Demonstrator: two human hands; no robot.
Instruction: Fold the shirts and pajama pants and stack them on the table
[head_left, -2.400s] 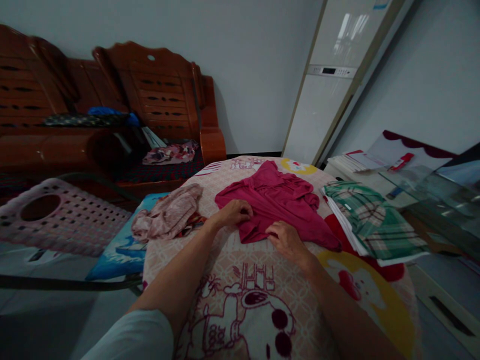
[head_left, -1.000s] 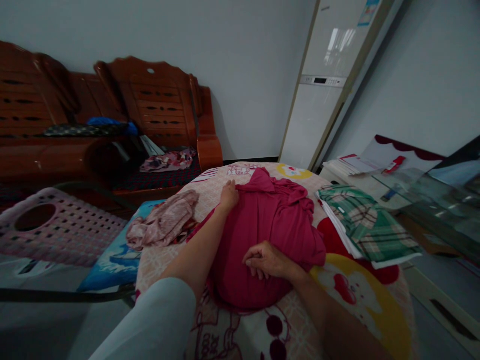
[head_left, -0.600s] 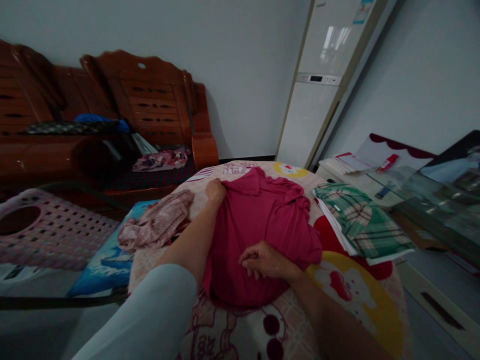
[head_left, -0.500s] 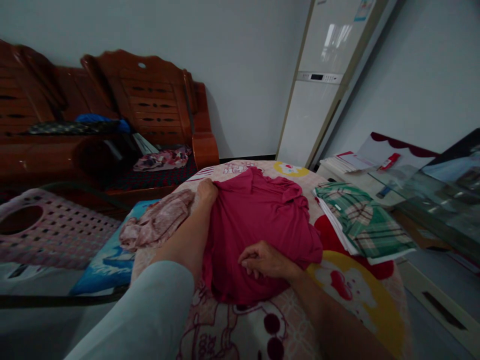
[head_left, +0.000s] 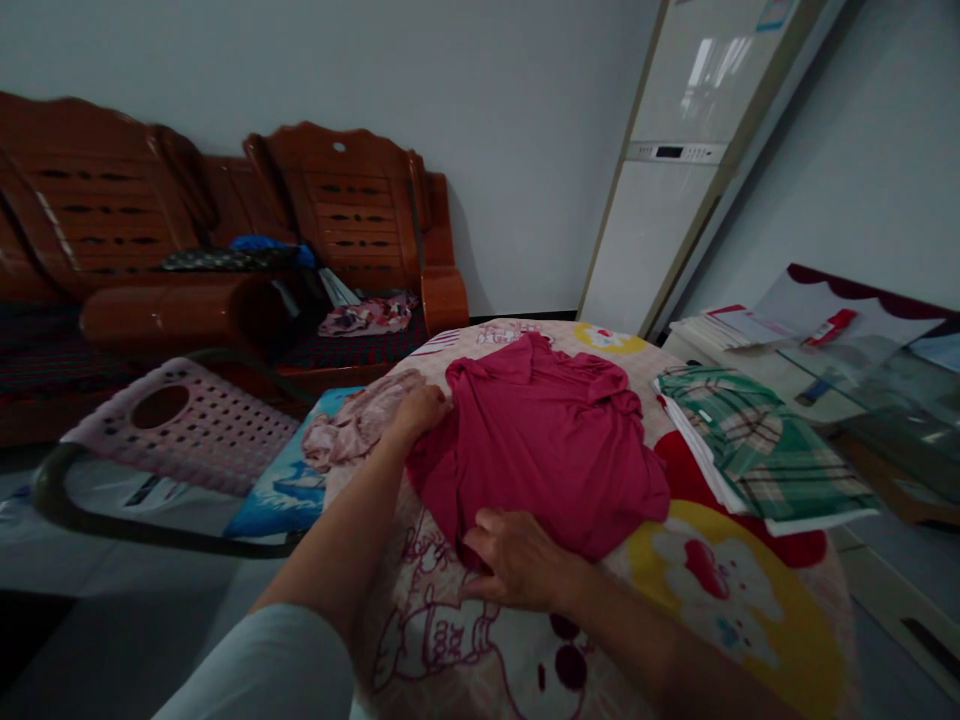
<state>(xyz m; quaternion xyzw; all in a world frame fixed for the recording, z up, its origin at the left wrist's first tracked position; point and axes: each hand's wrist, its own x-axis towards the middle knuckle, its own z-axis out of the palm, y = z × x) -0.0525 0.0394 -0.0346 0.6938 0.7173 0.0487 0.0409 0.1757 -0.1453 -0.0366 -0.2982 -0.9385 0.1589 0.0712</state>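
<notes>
A magenta garment [head_left: 551, 440] lies spread on a round table covered with a pink cartoon-print cloth [head_left: 720, 600]. My left hand [head_left: 421, 408] grips the garment's left edge, fingers curled on the fabric. At the near edge of the garment, my right hand [head_left: 517, 560] presses down with its fingers bent over the hem. A crumpled pale pink garment [head_left: 360, 420] sits just left of my left hand.
A folded green plaid cloth [head_left: 757, 450] lies on the table's right side. A pink perforated plastic stool [head_left: 187, 430] and a blue cushion [head_left: 289, 485] stand to the left. Wooden benches [head_left: 352, 220] line the back wall; a tall white appliance [head_left: 675, 180] stands at the corner.
The garment was turned and spread toward me. My left hand slid from its far top corner down to its left edge; my right hand moved to the near hem.
</notes>
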